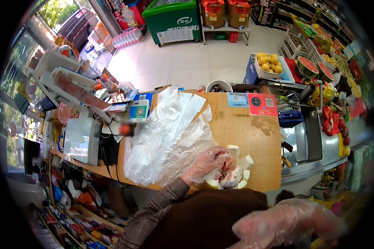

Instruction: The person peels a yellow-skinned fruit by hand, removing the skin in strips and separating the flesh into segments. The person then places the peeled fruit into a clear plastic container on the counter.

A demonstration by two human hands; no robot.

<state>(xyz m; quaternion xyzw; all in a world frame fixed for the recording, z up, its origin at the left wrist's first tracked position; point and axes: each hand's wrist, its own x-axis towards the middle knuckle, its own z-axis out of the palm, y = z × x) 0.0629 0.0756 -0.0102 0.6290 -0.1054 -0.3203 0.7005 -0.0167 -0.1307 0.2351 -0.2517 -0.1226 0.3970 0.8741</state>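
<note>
A partly peeled pomelo point(232, 180) with pink flesh and white pith rests near the front edge of the wooden counter point(233, 133), its thick rind point(248, 162) splayed in pieces around it. My left hand point(205, 165), in a clear plastic glove, has its fingers curled on the fruit's pink flesh. Close to the camera at lower right, my right hand point(277, 221) is raised in a clear plastic glove too. It is blurred, and what its fingers hold cannot be made out. Thin clear plastic bags point(162, 146) lie spread beside my left hand.
On the left stand a scale point(82, 140) and a payment-code stand point(139, 110). Two code cards point(237, 99) lie at the counter's far edge. A metal sink point(311, 137) adjoins on the right, with a knife handle point(286, 162) near it. Yellow fruit point(269, 62) fills a tub beyond.
</note>
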